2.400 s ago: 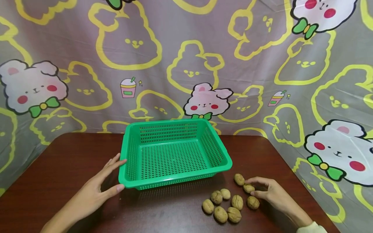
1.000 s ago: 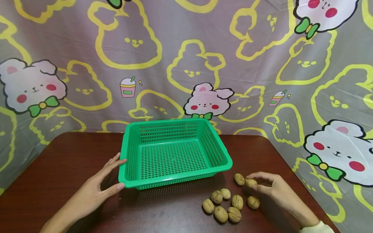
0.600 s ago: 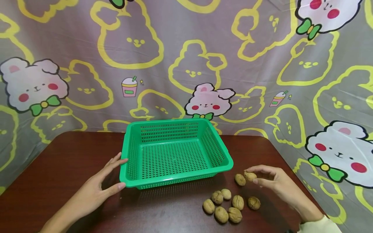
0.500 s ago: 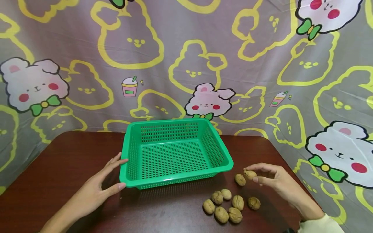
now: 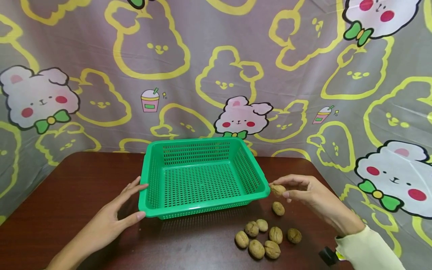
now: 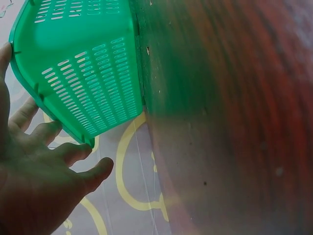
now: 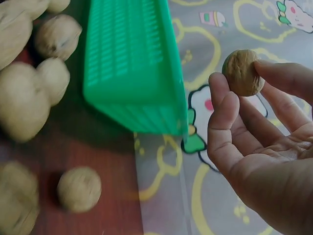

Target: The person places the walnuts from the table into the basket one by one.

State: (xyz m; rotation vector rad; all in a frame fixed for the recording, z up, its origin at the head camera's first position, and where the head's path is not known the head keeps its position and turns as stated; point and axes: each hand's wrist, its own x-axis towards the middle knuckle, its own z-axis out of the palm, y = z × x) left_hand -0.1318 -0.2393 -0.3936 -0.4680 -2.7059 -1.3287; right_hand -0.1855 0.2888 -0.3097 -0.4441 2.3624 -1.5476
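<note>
Right wrist: walnut [image 7: 243, 72] in fingertip pinch of right hand [image 7: 274, 161] (clear of the palm)

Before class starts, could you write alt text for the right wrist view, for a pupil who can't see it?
A right hand pinches a walnut to the right of a green basket. More walnuts lie at left on a reddish-brown table, with a patterned cloth behind.

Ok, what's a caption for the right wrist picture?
Fingers pinch a walnut beside the green basket, more walnuts on the table.
</note>
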